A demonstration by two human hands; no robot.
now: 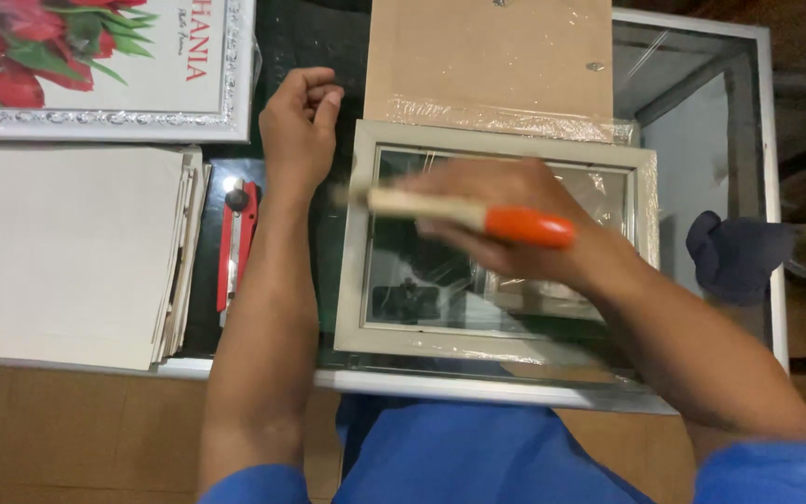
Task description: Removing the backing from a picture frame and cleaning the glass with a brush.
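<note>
Currently the right hand (506,210) grips an orange-handled brush with a pale wooden ferrule (478,217), blurred, over the cream rectangular picture frame with a glass pane (358,271) lying flat near the glass tabletop's (767,140) front edge. Left hand (298,126) is loosely curled, empty, beside the frame's far left corner. Judgement: glass is fragile and slick; hold it by the rigid rails.

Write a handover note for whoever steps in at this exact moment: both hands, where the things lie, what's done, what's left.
Right hand: grips a brush with an orange handle over the pale picture frame; blurred.
Left hand: empty, fingers curled, at the frame's upper left corner.
The frame lies flat on the glass-topped table, with a plastic-wrapped brown board behind it.
Red utility knife and a stack of white boards lie left; dark cloth right.
Done: frame laid out. Left: nothing fitted into the frame yet.
</note>
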